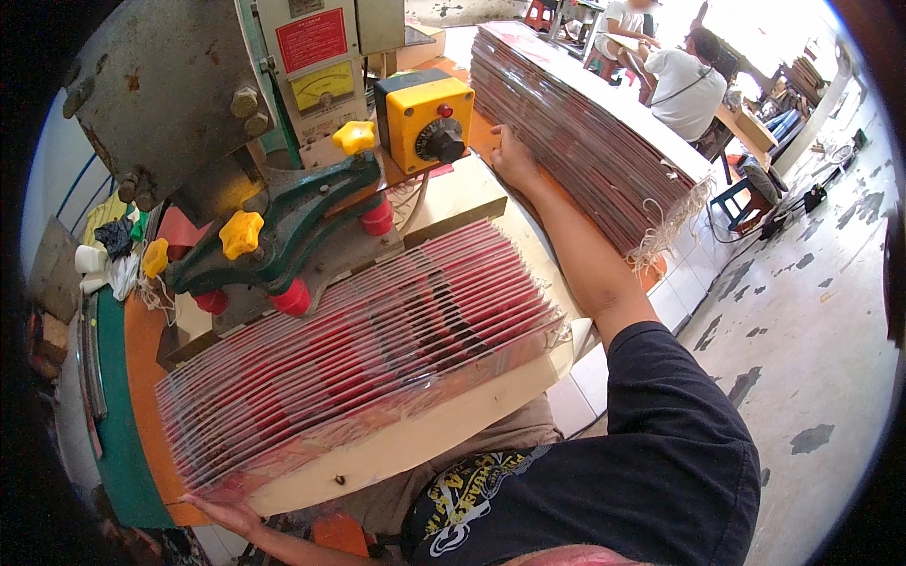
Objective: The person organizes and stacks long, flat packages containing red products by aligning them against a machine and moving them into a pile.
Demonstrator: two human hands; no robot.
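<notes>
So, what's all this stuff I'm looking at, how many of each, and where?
Thin sheets: many, red and clear, fanned row, centre.
Board: one, cream, beneath that row.
Machine bracket: one, dark green, left of centre.
Star knobs: three, yellow, on the bracket.
Control box: one, yellow and black, top centre.
Needle meter: one, yellow, left of that box.
Long stack of sheets: one, brownish red, upper right.
Strings: several, whitish, at that stack's near end.
Co-workers: two, white shirts, background.
T-shirt: one, dark, lower right.
Left hand: one, bare, at the fanned row's lower left corner.
Right hand: one, bare, beside the long stack.
</notes>
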